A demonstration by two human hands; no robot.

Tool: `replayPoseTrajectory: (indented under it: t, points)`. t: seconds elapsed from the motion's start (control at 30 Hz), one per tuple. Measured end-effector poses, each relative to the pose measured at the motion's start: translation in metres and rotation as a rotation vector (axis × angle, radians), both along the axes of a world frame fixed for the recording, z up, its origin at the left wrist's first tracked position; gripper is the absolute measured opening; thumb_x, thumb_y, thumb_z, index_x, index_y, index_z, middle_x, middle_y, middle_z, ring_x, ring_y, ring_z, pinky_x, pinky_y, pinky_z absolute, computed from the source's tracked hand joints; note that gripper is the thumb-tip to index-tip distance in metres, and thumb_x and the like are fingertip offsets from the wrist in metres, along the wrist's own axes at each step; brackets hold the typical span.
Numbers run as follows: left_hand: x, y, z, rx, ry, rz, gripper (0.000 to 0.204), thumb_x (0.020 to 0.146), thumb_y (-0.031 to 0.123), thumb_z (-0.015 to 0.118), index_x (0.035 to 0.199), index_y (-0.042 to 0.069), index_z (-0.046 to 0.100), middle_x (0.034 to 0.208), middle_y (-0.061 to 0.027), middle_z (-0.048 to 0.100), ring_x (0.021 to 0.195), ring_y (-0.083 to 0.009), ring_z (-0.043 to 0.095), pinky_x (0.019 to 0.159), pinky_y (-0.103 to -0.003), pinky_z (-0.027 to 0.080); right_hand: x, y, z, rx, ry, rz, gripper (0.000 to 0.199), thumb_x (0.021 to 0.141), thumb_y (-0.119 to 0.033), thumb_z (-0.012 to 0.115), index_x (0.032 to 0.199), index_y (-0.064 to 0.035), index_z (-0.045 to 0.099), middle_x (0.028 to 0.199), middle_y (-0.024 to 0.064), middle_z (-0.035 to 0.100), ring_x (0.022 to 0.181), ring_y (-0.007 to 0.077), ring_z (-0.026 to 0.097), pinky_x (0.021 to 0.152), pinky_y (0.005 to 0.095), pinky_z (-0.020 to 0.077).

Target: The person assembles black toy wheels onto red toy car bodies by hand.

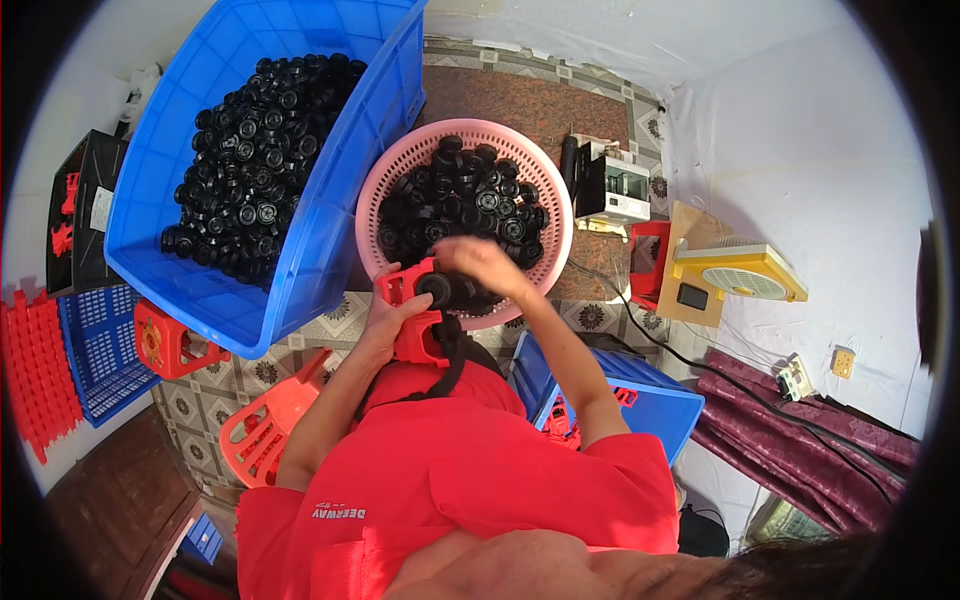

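My left hand (392, 312) grips a red plastic toy-vehicle body (418, 345) just at the near rim of the pink basket. A black toy wheel (434, 288) sits against the red body, under my left thumb. Over the near part of the basket, my right hand (478, 263) is curled, its fingers bent together close to the red part's far end. What those fingers hold, if anything, is hidden. Many black wheels (470, 200) fill the pink perforated basket (548, 165) in front of me.
Left of the basket stands a large blue bin (335, 215) of black wheels. A blue crate (655, 405) with red parts lies at my right. Around me are a red chair (255, 425), a red stool (165, 340), a yellow fan (745, 272) and a black cable (690, 362).
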State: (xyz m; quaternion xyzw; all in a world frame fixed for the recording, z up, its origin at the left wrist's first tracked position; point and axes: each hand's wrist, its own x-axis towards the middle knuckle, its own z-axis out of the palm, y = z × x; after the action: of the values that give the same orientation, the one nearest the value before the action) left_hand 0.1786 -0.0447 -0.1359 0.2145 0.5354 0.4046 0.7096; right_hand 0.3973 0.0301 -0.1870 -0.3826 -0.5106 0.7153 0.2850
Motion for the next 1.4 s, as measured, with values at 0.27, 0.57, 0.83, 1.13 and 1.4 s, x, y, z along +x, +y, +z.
replayPoseTrajectory:
  t: [0.27, 0.57, 0.83, 1.13, 1.4]
  points:
    - [0.003, 0.028, -0.002, -0.133, -0.403, 0.145, 0.039, 0.089, 0.017, 0.067, 0.125, 0.008, 0.054, 0.115, -0.008, 0.063, 0.103, -0.0204, 0.064, 0.091, -0.038, 0.053, 0.058, 0.076, -0.092, 1.181, -1.332, 0.031, 0.046, 0.082, -0.009, 0.057, 0.126, -0.021, 0.059, 0.142, 0.0154, 0.044, 0.126, 0.0325, 0.045, 0.101, 0.0432, 0.0378]
    - [0.024, 0.073, 0.019, 0.081, -0.085, 0.332, 0.064, 0.082, 0.009, 0.075, 0.133, 0.008, 0.036, 0.119, -0.0105, 0.057, 0.106, -0.0214, 0.061, 0.089, -0.037, 0.055, 0.019, 0.022, 0.051, 0.021, -0.01, -0.345, 0.03, 0.09, -0.007, 0.065, 0.118, -0.0029, 0.057, 0.097, 0.0081, 0.065, 0.086, 0.0129, 0.062, 0.07, 0.0276, 0.0521]
    - [0.044, 0.084, 0.014, 0.139, 0.013, 0.273, 0.079, 0.078, 0.006, 0.078, 0.138, 0.009, 0.026, 0.123, -0.0138, 0.051, 0.106, -0.023, 0.06, 0.085, -0.037, 0.057, 0.011, -0.002, 0.073, 0.055, -0.206, -0.154, 0.036, 0.085, -0.009, 0.071, 0.117, 0.0003, 0.058, 0.101, 0.0043, 0.065, 0.084, 0.0094, 0.061, 0.072, 0.0245, 0.051]
    - [0.031, 0.064, 0.049, 0.251, 0.136, -0.012, 0.119, 0.066, -0.005, 0.076, 0.154, 0.01, -0.003, 0.142, -0.012, 0.04, 0.125, -0.0243, 0.049, 0.101, -0.038, 0.046, 0.002, 0.001, 0.075, -0.058, 0.064, -0.291, 0.07, 0.087, -0.014, 0.062, 0.149, -0.0033, 0.03, 0.134, 0.0173, 0.049, 0.118, 0.0232, 0.053, 0.099, 0.0328, 0.0433]
    - [0.002, 0.031, 0.115, 0.607, 0.102, 0.109, 0.14, 0.061, 0.01, 0.089, 0.153, 0.014, -0.017, 0.152, -0.0139, 0.026, 0.138, -0.0235, 0.033, 0.115, -0.038, 0.025, -0.038, -0.026, 0.106, 0.285, 0.156, -0.311, 0.066, 0.081, -0.013, 0.056, 0.142, 0.0046, 0.038, 0.133, 0.0155, 0.051, 0.12, 0.024, 0.052, 0.102, 0.0337, 0.0401]
